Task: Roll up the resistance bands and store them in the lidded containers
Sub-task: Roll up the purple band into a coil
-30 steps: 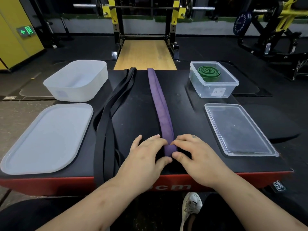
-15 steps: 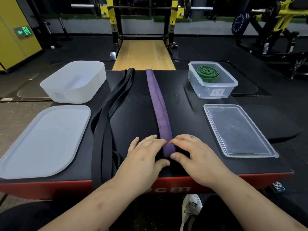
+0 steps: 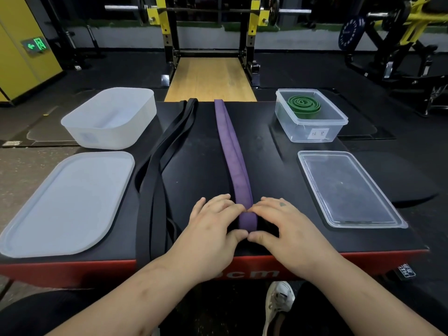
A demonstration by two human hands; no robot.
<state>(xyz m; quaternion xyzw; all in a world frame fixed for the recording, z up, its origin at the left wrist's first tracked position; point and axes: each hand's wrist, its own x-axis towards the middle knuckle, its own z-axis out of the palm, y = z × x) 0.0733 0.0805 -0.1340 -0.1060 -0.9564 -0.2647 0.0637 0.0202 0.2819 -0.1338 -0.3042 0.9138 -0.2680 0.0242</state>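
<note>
The flat purple rubber band (image 3: 234,163) is pinched at its near end by the left hand (image 3: 213,230) and right hand (image 3: 286,226); if loosened, the springy roll could be undone.

- The right grip (image 3: 283,226) has drawn its thumb (image 3: 257,236) to the left along the near end of the purple band (image 3: 232,154). A second ago this thumb lay apart from the thumb of the left grip (image 3: 213,229); now the two thumb tips touch.
- The index fingertips of both grips have closed in over the top of the band and now almost meet there.
- The band's near end, pinched between fingertips and thumbs, looks slightly more bunched than before; whether it is already turned over, I cannot tell.
</note>
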